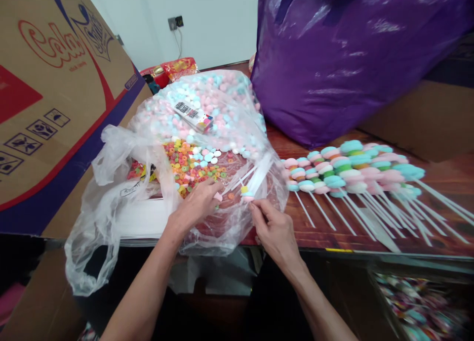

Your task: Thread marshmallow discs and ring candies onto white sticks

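Observation:
My left hand [196,205] rests on a clear plastic bag [207,133] of candy, its fingers pinched on a small pink marshmallow piece [218,196]. My right hand [274,230] is beside it, fingers pinched round a white stick [247,180] that carries a yellow ring and a pink-and-blue marshmallow [247,196]. Inside the bag lie colourful ring candies [192,165] and a heap of pink, blue and white marshmallows [207,96]. To the right a row of finished candy skewers [351,170] lies on the wooden table [444,183].
A large cardboard box [55,94] stands at the left. A big purple plastic bag [351,54] fills the back right. A small printed packet [194,114] lies on the marshmallow bag. Red packaging [174,69] sits at the back. A box of mixed candy [418,301] is below the table edge.

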`<state>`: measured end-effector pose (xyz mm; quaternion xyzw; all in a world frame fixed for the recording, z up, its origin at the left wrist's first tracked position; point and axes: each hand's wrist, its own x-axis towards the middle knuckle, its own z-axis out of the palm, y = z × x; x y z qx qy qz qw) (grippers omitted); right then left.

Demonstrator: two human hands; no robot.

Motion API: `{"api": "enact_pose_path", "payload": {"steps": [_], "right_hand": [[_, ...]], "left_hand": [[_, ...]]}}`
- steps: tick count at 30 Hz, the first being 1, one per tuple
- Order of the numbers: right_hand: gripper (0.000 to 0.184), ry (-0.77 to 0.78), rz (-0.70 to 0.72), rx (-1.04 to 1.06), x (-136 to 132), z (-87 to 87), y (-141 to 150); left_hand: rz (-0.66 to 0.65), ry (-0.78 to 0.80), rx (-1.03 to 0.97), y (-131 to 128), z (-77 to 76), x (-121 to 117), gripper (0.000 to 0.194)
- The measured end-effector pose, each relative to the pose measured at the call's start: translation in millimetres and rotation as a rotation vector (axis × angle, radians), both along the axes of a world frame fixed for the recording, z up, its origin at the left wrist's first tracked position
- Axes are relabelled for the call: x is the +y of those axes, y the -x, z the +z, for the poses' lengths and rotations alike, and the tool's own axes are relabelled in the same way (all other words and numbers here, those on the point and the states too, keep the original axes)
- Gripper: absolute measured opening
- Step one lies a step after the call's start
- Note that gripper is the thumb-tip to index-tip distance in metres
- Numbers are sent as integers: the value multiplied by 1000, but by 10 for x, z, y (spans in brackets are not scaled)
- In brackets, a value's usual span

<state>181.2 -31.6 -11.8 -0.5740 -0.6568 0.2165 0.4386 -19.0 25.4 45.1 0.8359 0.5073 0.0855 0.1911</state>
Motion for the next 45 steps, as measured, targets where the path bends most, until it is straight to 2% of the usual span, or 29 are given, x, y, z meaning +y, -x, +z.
{"api": "enact_pose_path", "payload": {"steps": [4,10,13,17,21,24,30,34,40,43,45], "right_hand": [[27,-8,-6,-8,3,-3,0],[25,-26,-9,-14,6,-11,-3],[26,-16,-6,-12,2,-12,-4],[26,-9,-3,-13,-2,-10,-5],[26,-8,1,-4,-2,-5,-2],[26,-13,-1,-3,0,-7,0],[24,-30,0,6,1,-24,1],[23,-33,5,12,3,-36,0],[23,-35,12,13,-5,-30,-8],[23,-52,13,20,-3,-31,-6],[22,-59,16,23,4,-37,-6]], "left_hand": [[27,-11,-17,34,1,-63,22],[228,-166,-32,42,-148,-21,23],[177,-116,-3,61,-180,-56,20],[123,-93,-59,125,-124,-122,28],[260,-150,-117,159,-88,-91,28],[340,-232,-162,132,-147,-45,27],[268,-304,-167,61,-363,-66,28],[166,-333,-82,89,-433,-135,24],[136,-281,76,143,-376,-142,29],[106,-215,41,168,-297,-97,29],[132,-197,-45,182,-255,-73,27]]}}
